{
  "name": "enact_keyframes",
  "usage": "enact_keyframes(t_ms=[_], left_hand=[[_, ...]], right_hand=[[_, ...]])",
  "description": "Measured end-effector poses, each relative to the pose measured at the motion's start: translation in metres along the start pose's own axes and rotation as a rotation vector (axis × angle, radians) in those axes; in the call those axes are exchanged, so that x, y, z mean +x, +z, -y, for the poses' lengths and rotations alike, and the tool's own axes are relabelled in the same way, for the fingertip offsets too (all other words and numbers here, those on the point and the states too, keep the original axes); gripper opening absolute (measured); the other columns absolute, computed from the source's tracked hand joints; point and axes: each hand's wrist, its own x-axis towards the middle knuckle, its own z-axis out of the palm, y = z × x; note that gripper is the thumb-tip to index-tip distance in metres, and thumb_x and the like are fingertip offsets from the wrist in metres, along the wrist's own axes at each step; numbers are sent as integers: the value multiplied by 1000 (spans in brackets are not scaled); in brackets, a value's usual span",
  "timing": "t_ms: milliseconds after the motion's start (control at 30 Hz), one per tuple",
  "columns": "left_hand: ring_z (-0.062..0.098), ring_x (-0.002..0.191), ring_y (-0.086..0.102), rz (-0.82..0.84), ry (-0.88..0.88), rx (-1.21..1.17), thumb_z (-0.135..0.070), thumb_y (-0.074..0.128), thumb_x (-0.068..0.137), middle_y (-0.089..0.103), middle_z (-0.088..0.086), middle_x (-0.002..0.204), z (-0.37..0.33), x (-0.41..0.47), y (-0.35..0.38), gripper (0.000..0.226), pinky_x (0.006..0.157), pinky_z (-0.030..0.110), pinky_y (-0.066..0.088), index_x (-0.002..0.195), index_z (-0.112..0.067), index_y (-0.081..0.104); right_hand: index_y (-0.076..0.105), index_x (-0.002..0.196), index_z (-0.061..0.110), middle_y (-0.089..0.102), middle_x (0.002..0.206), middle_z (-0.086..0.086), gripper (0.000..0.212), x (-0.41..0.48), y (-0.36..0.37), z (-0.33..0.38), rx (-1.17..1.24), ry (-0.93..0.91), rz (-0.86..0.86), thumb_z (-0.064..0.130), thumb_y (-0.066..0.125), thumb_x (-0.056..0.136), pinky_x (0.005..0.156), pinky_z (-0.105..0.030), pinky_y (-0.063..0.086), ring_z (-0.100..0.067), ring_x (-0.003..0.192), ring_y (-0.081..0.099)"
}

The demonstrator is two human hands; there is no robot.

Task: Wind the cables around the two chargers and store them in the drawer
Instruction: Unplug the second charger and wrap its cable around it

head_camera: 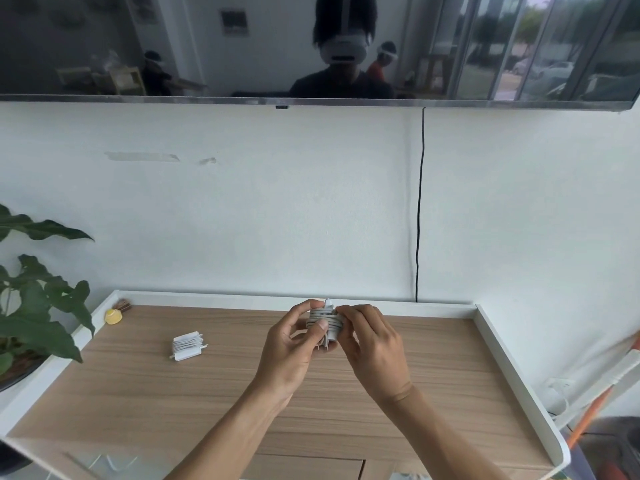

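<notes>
Both hands raised above the light wood tabletop with white raised rim [483, 344], near its back rim. Left hand [291, 355] grips a white charger block wrapped in grey-white cable [327, 323], thumb across the coils. Right hand [372, 348] pinches the coils' right side. Second white charger, cable wound [186, 346], lies on the tabletop, well left of the hands.

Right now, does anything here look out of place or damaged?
Only a leftover strip of tape on the wall below the screen, holding nothing. The wound charger on the table looks tidy.
</notes>
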Motion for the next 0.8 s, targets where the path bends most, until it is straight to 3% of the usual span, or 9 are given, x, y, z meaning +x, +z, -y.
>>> enact_keyframes(t_ms=[233,500,800], left_hand=[[25,84,71,-11,18,28,-2,64,88,73,7,87,-2,3,-5,25,86,56,55,108,-17,68],[26,88,70,-5,40,28,-3,63,88,74,8,90,1,3,-1,25,84,51,57,107,-18,69],[22,86,69,-16,61,35,-1,60,89,72,14,97,10,2,-4,23,81,49,58,107,-13,68]], right_hand=[[64,99,11,64,86,1,15,6,-4,3,104,27,27,15,52,91,61,-27,51,-15,73,61],[61,90,15,60,77,3,10,10,-2,7,-44,36,-23,16,50,90,45,-26,42,-15,63,55],[53,98,16,57,84,0,11,12,-4,1,101,-11,118,11,53,88,59,-30,45,-19,73,52]])
